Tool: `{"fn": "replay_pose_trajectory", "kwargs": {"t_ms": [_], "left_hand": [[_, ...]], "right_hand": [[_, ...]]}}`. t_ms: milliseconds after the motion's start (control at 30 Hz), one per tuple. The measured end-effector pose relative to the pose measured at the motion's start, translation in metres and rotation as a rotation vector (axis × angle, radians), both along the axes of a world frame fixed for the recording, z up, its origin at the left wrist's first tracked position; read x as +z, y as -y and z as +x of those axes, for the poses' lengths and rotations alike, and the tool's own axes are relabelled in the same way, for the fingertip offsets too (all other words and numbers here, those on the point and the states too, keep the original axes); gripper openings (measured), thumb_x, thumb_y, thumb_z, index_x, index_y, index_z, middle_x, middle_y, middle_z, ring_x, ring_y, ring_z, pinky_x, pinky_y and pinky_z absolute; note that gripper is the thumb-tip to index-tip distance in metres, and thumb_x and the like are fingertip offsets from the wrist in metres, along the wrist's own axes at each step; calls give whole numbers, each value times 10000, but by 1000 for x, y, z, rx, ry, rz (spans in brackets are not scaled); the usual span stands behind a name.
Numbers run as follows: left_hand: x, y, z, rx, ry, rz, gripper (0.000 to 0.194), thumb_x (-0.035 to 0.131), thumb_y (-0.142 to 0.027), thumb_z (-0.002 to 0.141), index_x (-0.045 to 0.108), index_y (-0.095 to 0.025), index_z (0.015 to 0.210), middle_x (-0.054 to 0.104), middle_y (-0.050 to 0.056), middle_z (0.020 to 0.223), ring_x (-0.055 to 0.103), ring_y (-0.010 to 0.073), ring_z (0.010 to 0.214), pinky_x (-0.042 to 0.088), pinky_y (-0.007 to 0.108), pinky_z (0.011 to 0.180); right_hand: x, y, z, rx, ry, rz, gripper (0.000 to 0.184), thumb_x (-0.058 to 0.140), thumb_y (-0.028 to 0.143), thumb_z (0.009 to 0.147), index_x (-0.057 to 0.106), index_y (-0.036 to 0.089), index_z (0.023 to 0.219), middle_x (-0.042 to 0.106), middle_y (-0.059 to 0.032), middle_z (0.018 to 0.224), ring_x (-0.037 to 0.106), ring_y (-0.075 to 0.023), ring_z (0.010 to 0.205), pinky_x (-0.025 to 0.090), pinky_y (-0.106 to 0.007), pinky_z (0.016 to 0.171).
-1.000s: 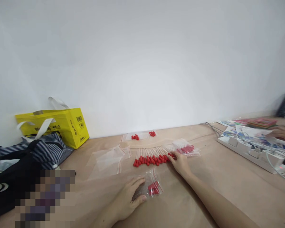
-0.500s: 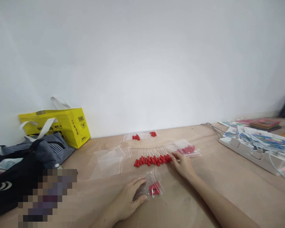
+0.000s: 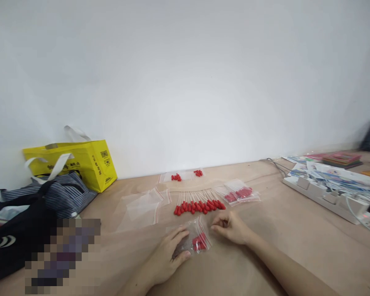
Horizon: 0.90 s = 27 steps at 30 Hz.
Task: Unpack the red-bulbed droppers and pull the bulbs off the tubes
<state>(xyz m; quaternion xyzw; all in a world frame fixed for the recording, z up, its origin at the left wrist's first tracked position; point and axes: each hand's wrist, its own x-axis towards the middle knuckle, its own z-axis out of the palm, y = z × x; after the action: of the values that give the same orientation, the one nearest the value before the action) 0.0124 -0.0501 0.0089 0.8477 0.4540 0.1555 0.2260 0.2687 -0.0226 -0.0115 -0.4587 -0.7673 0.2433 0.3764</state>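
My left hand lies with fingers stretched and thumb apart over a clear zip bag. Small red pieces show inside the bag near its striped opening. Just right of that opening, my right hand has its fingers curled together; anything between them is hidden. Beyond both hands, several thin white sticks with red rounded ends lie fanned side by side, red ends toward me. To the right of this row is another zip bag holding red-tipped sticks.
Flat clear zip bags lie left of the row. By the wall sits a bag with two red groups. A yellow bag and a striped bag stand left. At right are a power strip and printed sheets.
My right hand has moved from the right end of the stick row down toward me, beside the zip bag's opening. My left hand has stayed on the bag.
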Motion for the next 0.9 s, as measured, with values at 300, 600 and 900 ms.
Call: {"fn": "replay_pose_trajectory", "kwargs": {"t_ms": [300, 600, 900], "left_hand": [[-2, -1, 0, -6, -12, 25, 449, 496, -402, 772, 472, -250, 1194, 435, 67, 1301, 382, 242, 1195, 317, 434, 989], [-4, -3, 2, -7, 21, 41, 374, 418, -350, 823, 480, -262, 1181, 466, 41, 1276, 405, 205, 1174, 322, 406, 993], [-4, -4, -2, 26, 53, 37, 411, 502, -325, 763, 489, -281, 1171, 467, 32, 1276, 410, 221, 1170, 324, 409, 989]], "right_hand": [[4, 5, -29, 269, -81, -207, 145, 542, 224, 733, 657, 161, 797, 578, 2, 684, 483, -95, 596, 364, -197, 549], [10, 7, -31, 362, -76, -237, 188, 695, 228, 569, 641, 153, 734, 575, 14, 749, 474, -90, 641, 353, -184, 569], [-5, 4, -42, 255, -263, -372, 145, 577, 278, 703, 504, 154, 722, 495, 36, 624, 433, -74, 552, 341, -185, 522]]}}
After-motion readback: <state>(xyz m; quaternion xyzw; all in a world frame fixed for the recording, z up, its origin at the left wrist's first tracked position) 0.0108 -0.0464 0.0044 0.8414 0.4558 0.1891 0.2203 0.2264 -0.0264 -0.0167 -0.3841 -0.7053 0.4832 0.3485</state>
